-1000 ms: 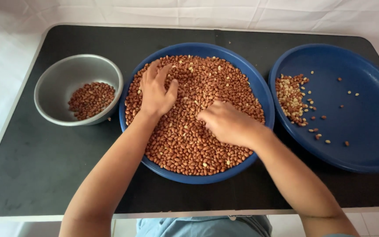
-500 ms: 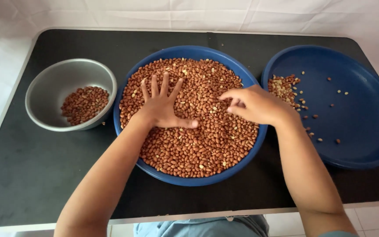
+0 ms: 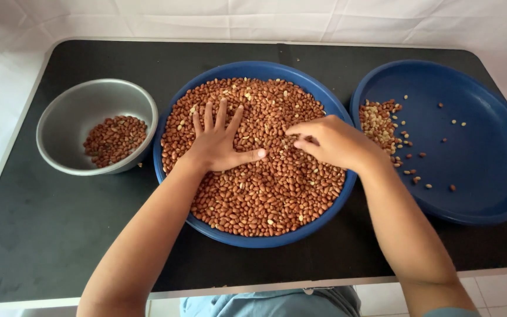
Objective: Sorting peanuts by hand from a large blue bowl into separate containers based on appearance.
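Note:
A large blue bowl [image 3: 174, 114] full of brown peanuts [image 3: 265, 188] sits in the middle of the black table. My left hand [image 3: 218, 141] lies flat on the peanuts with its fingers spread. My right hand [image 3: 335, 141] hovers over the bowl's right part, its fingers curled together as if pinching; whether it holds any peanuts is hidden. To the right stands a blue plate [image 3: 488, 158] with a small heap of pale and brown peanuts [image 3: 379, 120] at its left side and a few scattered ones.
A grey metal bowl [image 3: 89, 100] with a small pile of brown peanuts [image 3: 114, 138] stands at the left. The black table [image 3: 42, 235] is edged by white cloth behind and at the left. Its front edge lies close to my body.
My right hand has pulled back left from near the plate's heap to the bowl's middle right. My left hand has slid a little down and spread flat.

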